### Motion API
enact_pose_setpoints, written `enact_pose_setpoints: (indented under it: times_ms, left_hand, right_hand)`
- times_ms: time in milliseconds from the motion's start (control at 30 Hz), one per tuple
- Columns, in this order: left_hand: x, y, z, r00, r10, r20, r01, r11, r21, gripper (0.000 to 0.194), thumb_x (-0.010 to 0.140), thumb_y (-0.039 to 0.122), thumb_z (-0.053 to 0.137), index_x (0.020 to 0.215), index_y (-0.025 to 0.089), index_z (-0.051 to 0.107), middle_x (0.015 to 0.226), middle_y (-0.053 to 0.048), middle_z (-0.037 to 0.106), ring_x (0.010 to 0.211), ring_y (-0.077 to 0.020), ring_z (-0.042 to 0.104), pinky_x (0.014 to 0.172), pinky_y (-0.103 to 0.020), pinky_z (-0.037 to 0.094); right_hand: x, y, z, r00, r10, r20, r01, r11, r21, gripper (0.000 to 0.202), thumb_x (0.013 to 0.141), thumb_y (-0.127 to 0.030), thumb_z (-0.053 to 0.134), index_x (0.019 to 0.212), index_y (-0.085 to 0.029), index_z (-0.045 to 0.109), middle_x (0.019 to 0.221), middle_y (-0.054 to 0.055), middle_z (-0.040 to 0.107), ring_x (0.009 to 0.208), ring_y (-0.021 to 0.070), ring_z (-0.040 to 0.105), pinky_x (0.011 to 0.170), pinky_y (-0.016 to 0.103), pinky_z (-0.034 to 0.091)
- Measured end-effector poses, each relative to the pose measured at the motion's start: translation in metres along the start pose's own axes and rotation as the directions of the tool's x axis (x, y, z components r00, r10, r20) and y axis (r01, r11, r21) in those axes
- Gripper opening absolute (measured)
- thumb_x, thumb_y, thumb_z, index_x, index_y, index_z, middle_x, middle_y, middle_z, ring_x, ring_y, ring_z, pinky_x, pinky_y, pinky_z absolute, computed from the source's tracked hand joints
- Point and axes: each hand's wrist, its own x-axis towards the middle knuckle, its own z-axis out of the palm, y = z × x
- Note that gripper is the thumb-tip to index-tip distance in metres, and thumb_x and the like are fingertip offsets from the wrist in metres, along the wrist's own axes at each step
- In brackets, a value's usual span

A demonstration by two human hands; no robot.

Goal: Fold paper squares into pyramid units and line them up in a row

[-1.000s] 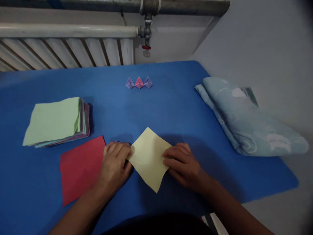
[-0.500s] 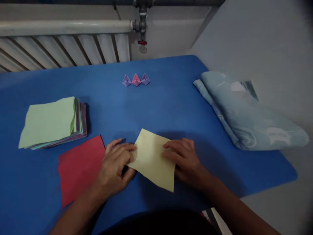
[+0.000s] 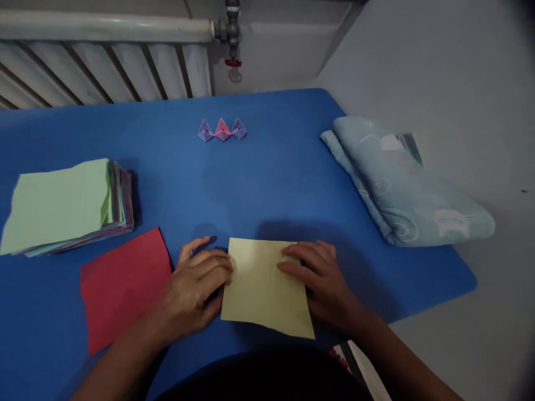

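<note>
A square sheet of yellow paper (image 3: 265, 292) lies between my hands at the near side of the blue table. My left hand (image 3: 194, 287) grips its left edge, with the fingertips over the margin and the thumb mostly hidden. At the upper right edge, two fingers of my right hand (image 3: 321, 278) rest on top of the sheet; the thumb is out of sight below it. Beside my left forearm lies a red sheet of paper (image 3: 125, 287), partly covered by that arm.
A thick stack of coloured paper (image 3: 58, 206), pale green on top, sits at the left. Three small folded paper pieces (image 3: 222, 130), purple, pink and purple, stand in a row at the back. A folded light-blue cloth (image 3: 401, 189) lies at the right, by the wall.
The yellow paper has turned from a tilted position to nearly square with me, its top edge now level. Both hands stay at its sides. The whole view has shifted slightly.
</note>
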Motion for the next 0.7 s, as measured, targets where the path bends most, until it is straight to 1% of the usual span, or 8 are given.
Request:
enact_pose_setpoints:
  times_ms: [133,200,267,367,433,500,600,700]
  left_hand:
    - [-0.002,0.003,0.001,1.000,-0.007,0.022,0.007,1.000,-0.012,0.017,0.077,0.006,0.050,0.084,0.022,0.052,0.087,0.000,0.068,0.095,-0.0196,0.063,0.105,-0.050,0.029]
    - [-0.002,0.003,0.002,0.999,-0.016,0.032,0.016,1.000,-0.008,0.018,0.076,0.007,0.050,0.086,0.022,0.052,0.086,0.000,0.068,0.094,-0.0197,0.062,0.105,-0.050,0.029]
    - [-0.003,0.003,0.002,0.998,-0.026,0.053,0.026,1.000,-0.003,0.018,0.078,0.011,0.054,0.091,0.022,0.054,0.088,-0.001,0.068,0.094,-0.0203,0.062,0.105,-0.050,0.029]
    - [-0.002,0.003,0.003,0.997,-0.042,0.066,0.042,0.999,0.007,0.016,0.078,0.021,0.062,0.094,0.024,0.059,0.091,-0.001,0.069,0.097,-0.0225,0.060,0.104,-0.050,0.029]
    - [-0.001,0.001,0.004,0.997,-0.053,0.052,0.052,0.999,0.018,0.010,0.079,0.025,0.063,0.089,0.024,0.063,0.090,-0.001,0.069,0.097,-0.0231,0.059,0.102,-0.050,0.030]
    - [-0.001,0.000,0.006,0.996,-0.083,0.028,0.082,0.996,0.039,0.005,0.082,0.024,0.060,0.085,0.024,0.065,0.090,-0.001,0.068,0.096,-0.0226,0.058,0.100,-0.050,0.032]
    - [-0.001,-0.002,0.010,0.990,-0.142,-0.009,0.142,0.987,0.078,0.008,0.086,0.026,0.059,0.084,0.023,0.066,0.092,-0.002,0.067,0.097,-0.0229,0.057,0.098,-0.049,0.034]
    - [0.000,-0.003,0.013,0.981,-0.187,-0.046,0.190,0.977,0.097,0.012,0.086,0.029,0.059,0.078,0.021,0.065,0.091,-0.003,0.066,0.096,-0.0240,0.056,0.096,-0.050,0.035]
  right_hand:
    - [-0.017,-0.009,-0.006,1.000,0.002,0.005,-0.002,0.999,-0.034,0.023,0.083,-0.012,0.056,0.104,-0.022,0.059,0.112,0.010,0.061,0.103,0.0246,0.055,0.086,0.042,0.037]
    - [-0.024,-0.012,-0.007,1.000,0.023,0.007,-0.023,0.998,-0.052,0.021,0.084,-0.012,0.054,0.102,-0.022,0.060,0.112,0.009,0.061,0.102,0.0243,0.055,0.085,0.042,0.037]
    - [-0.027,-0.013,-0.006,0.999,0.051,0.002,-0.050,0.998,-0.042,0.019,0.085,-0.012,0.052,0.099,-0.022,0.061,0.112,0.009,0.061,0.101,0.0236,0.055,0.084,0.041,0.038]
    - [-0.027,-0.012,-0.005,0.995,0.099,0.007,-0.099,0.995,0.007,0.018,0.087,-0.013,0.051,0.098,-0.022,0.062,0.111,0.009,0.062,0.101,0.0231,0.056,0.084,0.040,0.038]
    - [-0.026,-0.011,-0.004,0.991,0.135,0.014,-0.135,0.990,0.034,0.014,0.087,-0.017,0.053,0.097,-0.022,0.063,0.110,0.009,0.063,0.103,0.0238,0.057,0.084,0.040,0.039]
    - [-0.023,-0.011,-0.003,0.981,0.192,0.005,-0.192,0.980,0.047,0.010,0.089,-0.021,0.054,0.091,-0.021,0.064,0.109,0.008,0.064,0.103,0.0239,0.057,0.084,0.041,0.039]
    - [-0.021,-0.011,0.001,0.955,0.297,-0.012,-0.297,0.954,0.043,0.015,0.090,-0.025,0.055,0.078,-0.020,0.062,0.109,0.007,0.065,0.100,0.0237,0.058,0.082,0.041,0.038]
    - [-0.018,-0.013,0.007,0.925,0.376,-0.053,-0.376,0.927,0.015,0.019,0.089,-0.028,0.056,0.072,-0.020,0.060,0.110,0.008,0.065,0.101,0.0255,0.057,0.082,0.043,0.037]
